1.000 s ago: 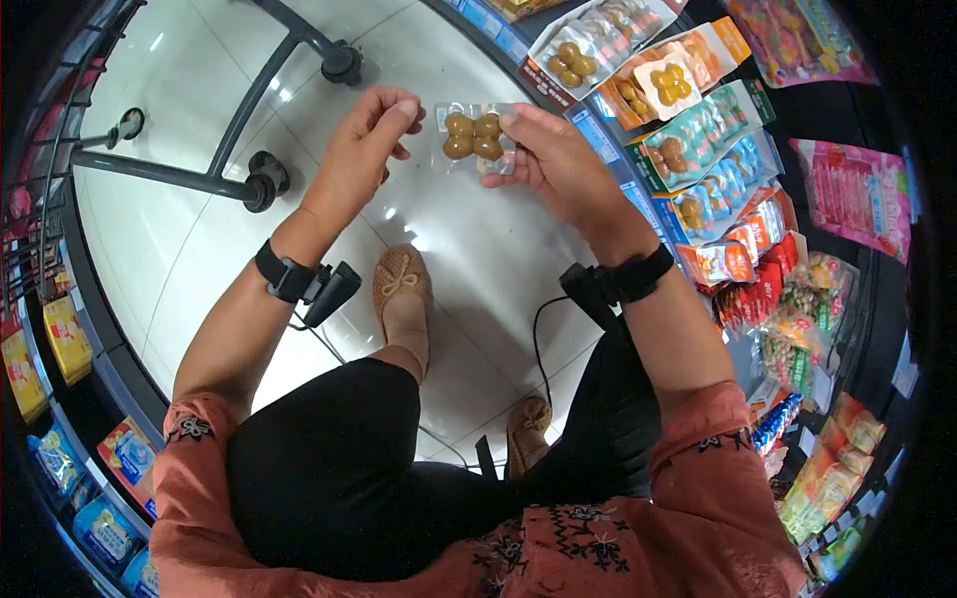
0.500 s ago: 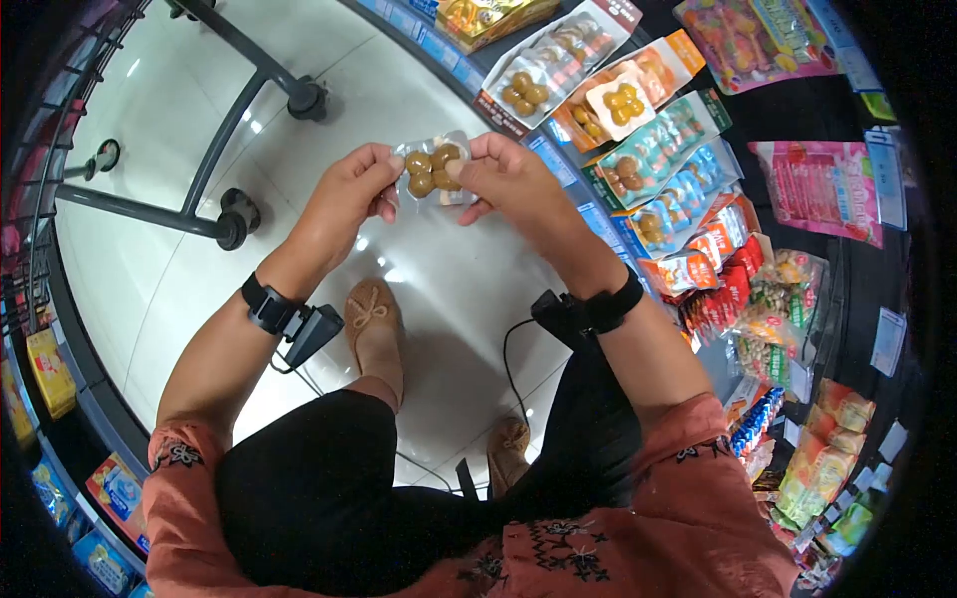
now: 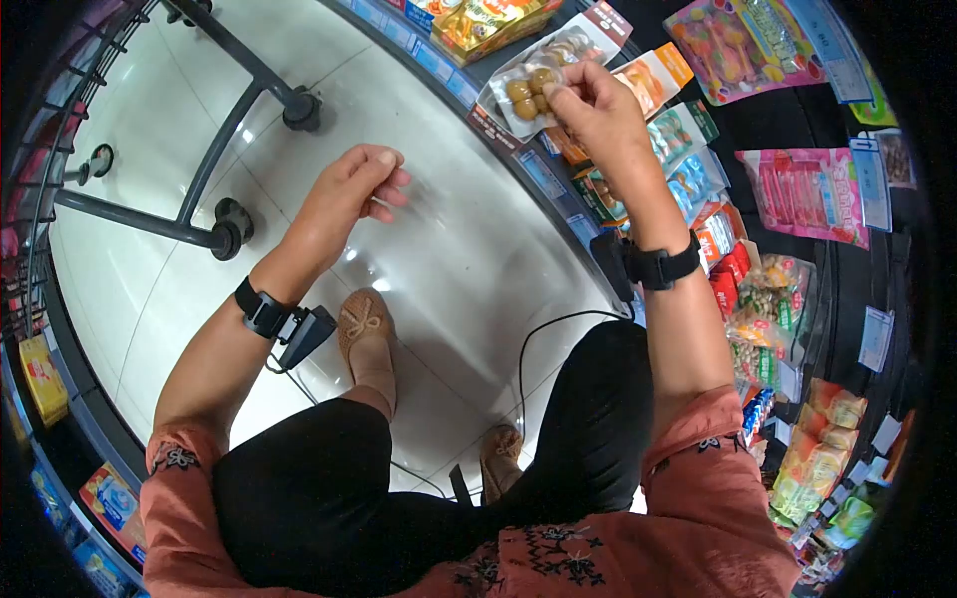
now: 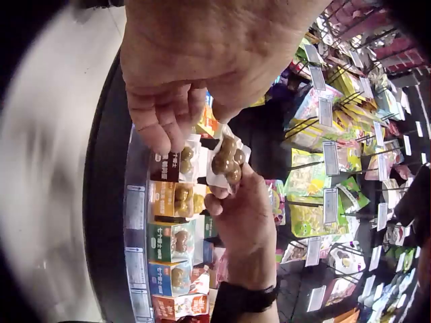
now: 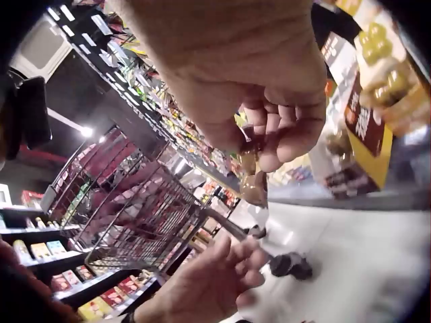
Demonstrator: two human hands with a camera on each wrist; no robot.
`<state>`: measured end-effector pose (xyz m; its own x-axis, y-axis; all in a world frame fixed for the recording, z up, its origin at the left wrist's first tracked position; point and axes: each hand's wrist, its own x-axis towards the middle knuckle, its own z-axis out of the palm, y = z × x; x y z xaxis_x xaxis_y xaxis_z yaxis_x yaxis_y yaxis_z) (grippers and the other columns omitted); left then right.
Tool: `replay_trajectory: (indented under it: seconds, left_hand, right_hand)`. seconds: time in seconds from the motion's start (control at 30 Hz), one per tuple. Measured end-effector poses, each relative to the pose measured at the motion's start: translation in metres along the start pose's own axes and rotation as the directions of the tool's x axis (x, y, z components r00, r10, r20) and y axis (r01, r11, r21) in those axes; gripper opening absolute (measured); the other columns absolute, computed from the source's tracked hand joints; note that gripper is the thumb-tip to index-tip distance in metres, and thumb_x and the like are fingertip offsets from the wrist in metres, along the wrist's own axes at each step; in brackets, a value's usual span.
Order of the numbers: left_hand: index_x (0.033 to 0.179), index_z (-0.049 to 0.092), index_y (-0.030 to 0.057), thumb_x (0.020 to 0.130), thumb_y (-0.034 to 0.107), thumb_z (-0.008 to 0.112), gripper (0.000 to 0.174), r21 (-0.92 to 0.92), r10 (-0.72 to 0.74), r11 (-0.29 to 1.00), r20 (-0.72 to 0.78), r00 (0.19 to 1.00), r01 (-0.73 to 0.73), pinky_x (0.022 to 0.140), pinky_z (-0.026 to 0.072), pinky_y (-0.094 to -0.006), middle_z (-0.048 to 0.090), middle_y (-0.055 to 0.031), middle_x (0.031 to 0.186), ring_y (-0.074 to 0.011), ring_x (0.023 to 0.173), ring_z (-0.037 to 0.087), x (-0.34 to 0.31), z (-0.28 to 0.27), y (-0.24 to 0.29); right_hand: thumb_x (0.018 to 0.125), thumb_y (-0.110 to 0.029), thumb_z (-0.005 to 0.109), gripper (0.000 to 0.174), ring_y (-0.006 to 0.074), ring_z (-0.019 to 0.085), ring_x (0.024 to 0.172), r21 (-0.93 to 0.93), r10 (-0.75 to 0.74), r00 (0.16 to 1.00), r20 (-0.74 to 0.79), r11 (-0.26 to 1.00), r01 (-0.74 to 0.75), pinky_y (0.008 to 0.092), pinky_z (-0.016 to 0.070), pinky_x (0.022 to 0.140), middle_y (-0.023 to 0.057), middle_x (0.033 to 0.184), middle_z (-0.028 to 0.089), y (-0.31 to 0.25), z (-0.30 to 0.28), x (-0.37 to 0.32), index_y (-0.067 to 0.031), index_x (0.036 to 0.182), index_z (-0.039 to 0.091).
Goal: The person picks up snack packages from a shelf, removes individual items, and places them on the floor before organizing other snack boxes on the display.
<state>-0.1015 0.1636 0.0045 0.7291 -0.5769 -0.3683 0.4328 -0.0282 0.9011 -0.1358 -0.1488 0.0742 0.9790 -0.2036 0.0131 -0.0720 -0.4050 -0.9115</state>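
My right hand [image 3: 610, 125] pinches a small clear pack of round olive-brown balls [image 3: 523, 98] by its edge, between thumb and fingers. The pack overlaps a brown-and-white display box [image 3: 495, 131] of similar packs at the shelf's front edge. My left hand [image 3: 344, 199] hovers over the floor, fingers loosely bent and nothing in them. In the left wrist view the pack [image 4: 227, 161] shows its balls from the side, tilted above the row of boxes. From the right wrist, the pack [image 5: 254, 185] is partly hidden behind the fingers.
Orange [image 3: 653, 75], teal and blue display boxes line the shelf beside the right forearm. Pink bags [image 3: 802, 194] lie farther back on the dark shelf. A cart's grey leg [image 3: 214, 149] with casters stands on the left, and a thin cable [image 3: 558, 319] hangs from the right wrist camera.
Both hands held the pack half a second ago. The left has let go and stayed nearly in place, while the right has carried the pack right and forward over the display boxes.
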Motion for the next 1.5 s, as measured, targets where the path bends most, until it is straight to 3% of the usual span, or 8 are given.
replay_trajectory:
  seconds: [0.17, 0.27, 0.37, 0.87, 1.17, 1.27, 1.33, 1.5]
  left_hand:
    - [0.121, 0.061, 0.0055, 0.108, 0.034, 0.055, 0.032, 0.026, -0.040, 0.999, 0.010, 0.999, 0.040, 0.073, 0.0520, -0.0254, 0.067, -0.0046, 0.106, -0.0107, 0.086, 0.064, -0.006, -0.002, -0.003]
    - [0.121, 0.061, 0.0053, 0.108, 0.034, 0.055, 0.033, 0.054, -0.033, 0.998, 0.017, 0.999, 0.032, 0.073, 0.0517, -0.0254, 0.066, -0.0043, 0.105, -0.0103, 0.086, 0.064, -0.007, -0.002, -0.002]
    - [0.122, 0.060, 0.0053, 0.108, 0.035, 0.055, 0.033, 0.072, -0.047, 0.996, 0.021, 0.999, 0.045, 0.074, 0.0517, -0.0255, 0.066, -0.0041, 0.105, -0.0101, 0.086, 0.064, -0.004, -0.006, -0.008]
    - [0.121, 0.060, 0.0075, 0.107, 0.037, 0.056, 0.033, 0.123, -0.087, 0.989, 0.025, 0.996, 0.083, 0.073, 0.0514, -0.0248, 0.066, -0.0028, 0.105, -0.0087, 0.085, 0.063, 0.001, -0.021, -0.027]
    - [0.119, 0.060, 0.0056, 0.105, 0.039, 0.058, 0.036, 0.150, -0.080, 0.983, -0.153, 0.985, 0.103, 0.072, 0.0516, -0.0262, 0.064, -0.0040, 0.104, -0.0106, 0.082, 0.062, 0.010, -0.070, -0.040]
    - [0.120, 0.060, 0.0052, 0.103, 0.037, 0.060, 0.036, 0.187, 0.009, 0.982, -0.258, 0.966, 0.041, 0.073, 0.0525, -0.0288, 0.064, -0.0037, 0.104, -0.0120, 0.084, 0.064, 0.010, -0.100, -0.048]
    - [0.119, 0.061, 0.0042, 0.101, 0.036, 0.062, 0.037, 0.329, 0.036, 0.942, -0.298, 0.954, 0.067, 0.078, 0.0532, -0.0306, 0.065, -0.0056, 0.107, -0.0146, 0.089, 0.065, 0.007, -0.119, -0.055]
    - [0.125, 0.063, 0.0037, 0.093, 0.036, 0.070, 0.046, 0.856, 0.205, 0.514, -0.182, 0.962, 0.052, 0.093, 0.0531, -0.0388, 0.067, -0.0151, 0.119, -0.0296, 0.106, 0.066, 0.018, -0.161, -0.109]
  right_hand:
    - [0.093, -0.019, 0.071, 0.018, 0.0124, 0.064, 0.073, -0.211, -0.117, 0.993, -0.003, 0.971, 0.114, 0.0312, 0.0518, 0.066, 0.0035, 0.082, 0.067, 0.020, 0.001, 0.012, -0.0031, 0.100, 0.066]
    - [0.091, -0.020, 0.071, 0.017, 0.0247, 0.068, 0.075, -0.398, -0.092, 0.996, 0.005, 0.913, 0.086, 0.0378, 0.0534, 0.069, 0.0110, 0.085, 0.070, 0.020, 0.009, 0.013, -0.0053, 0.100, 0.066]
    - [0.090, -0.021, 0.070, 0.016, 0.0352, 0.068, 0.080, -0.516, -0.298, 0.953, 0.048, 0.810, 0.280, 0.0427, 0.0540, 0.070, 0.0148, 0.091, 0.071, 0.020, 0.015, 0.012, -0.0079, 0.098, 0.066]
    - [0.088, -0.022, 0.071, 0.017, 0.0377, 0.068, 0.088, -0.815, -0.378, 0.922, 0.087, 0.505, 0.284, 0.0482, 0.0573, 0.073, 0.0146, 0.097, 0.065, 0.018, 0.034, 0.010, -0.0072, 0.094, 0.065]
    - [0.091, -0.017, 0.068, 0.012, 0.0377, 0.067, 0.088, -0.772, -0.447, 0.894, 0.029, 0.558, 0.304, 0.0485, 0.0557, 0.074, 0.0157, 0.097, 0.065, 0.004, 0.034, 0.006, -0.0068, 0.097, 0.065]
    - [0.092, -0.011, 0.067, 0.010, 0.0345, 0.065, 0.082, -0.546, -0.656, 0.753, 0.041, 0.617, 0.567, 0.0418, 0.0527, 0.071, 0.0139, 0.090, 0.065, -0.021, 0.036, -0.004, -0.0049, 0.100, 0.066]
    - [0.093, -0.009, 0.067, 0.010, 0.0315, 0.065, 0.077, -0.335, -0.568, 0.823, 0.020, 0.772, 0.540, 0.0380, 0.0529, 0.070, 0.0130, 0.086, 0.066, -0.035, 0.052, -0.022, -0.0039, 0.101, 0.066]
    - [0.094, -0.008, 0.063, 0.006, 0.0284, 0.066, 0.073, -0.111, -0.302, 0.911, 0.280, 0.933, 0.344, 0.0371, 0.0533, 0.068, 0.0143, 0.081, 0.066, -0.030, 0.095, -0.065, -0.0032, 0.099, 0.063]
